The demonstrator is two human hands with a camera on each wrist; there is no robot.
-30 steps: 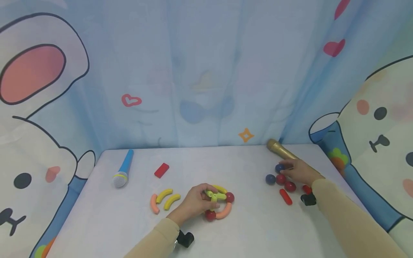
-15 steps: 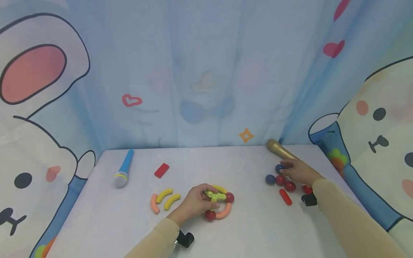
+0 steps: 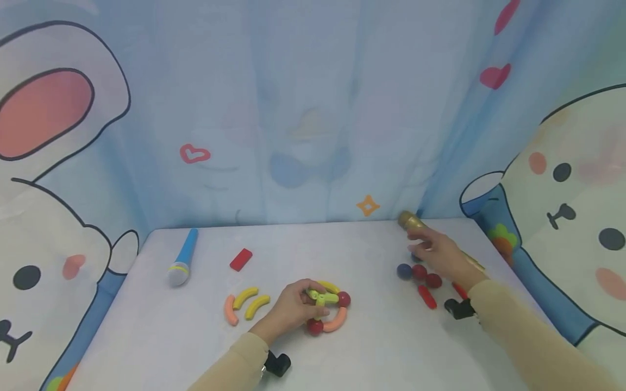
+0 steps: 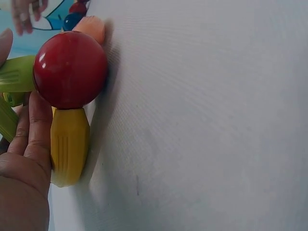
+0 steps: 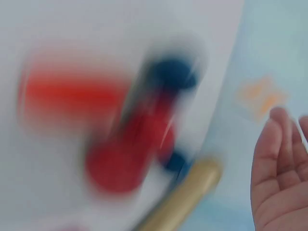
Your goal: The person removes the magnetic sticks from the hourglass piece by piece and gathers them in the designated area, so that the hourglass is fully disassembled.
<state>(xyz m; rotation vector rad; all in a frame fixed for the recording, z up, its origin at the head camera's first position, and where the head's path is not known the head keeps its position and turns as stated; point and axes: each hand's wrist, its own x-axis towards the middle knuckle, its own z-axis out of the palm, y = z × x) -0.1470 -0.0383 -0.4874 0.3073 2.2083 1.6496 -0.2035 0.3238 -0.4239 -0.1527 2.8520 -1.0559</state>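
Observation:
My left hand (image 3: 292, 308) grips a lime-green branched connector piece (image 3: 330, 298) at mid-table. Around that piece runs a ring of red balls (image 3: 344, 298), a pink curved stick (image 3: 335, 321) and a yellow curved stick (image 4: 70, 147); the hand hides its left side. At the right, my right hand (image 3: 442, 259) hovers with nothing in its fingers, over a partly hidden blue ball (image 3: 415, 257) and in front of a gold microphone (image 3: 409, 220). Beside it lie another blue ball (image 3: 404, 271) and two red balls (image 3: 433, 281). The right wrist view is blurred.
Left of the ring are two yellow curved sticks (image 3: 257, 307) and a pink one (image 3: 230, 310). Farther back lie a red block (image 3: 241, 259) and a blue microphone (image 3: 183, 258). Short red sticks (image 3: 427, 297) sit near my right wrist. A printed curtain (image 3: 313, 108) backs the table.
My right hand has lifted off the blue ball and moved up and back toward the gold microphone. My left hand stays put on the green connector. The head view has shifted slightly.

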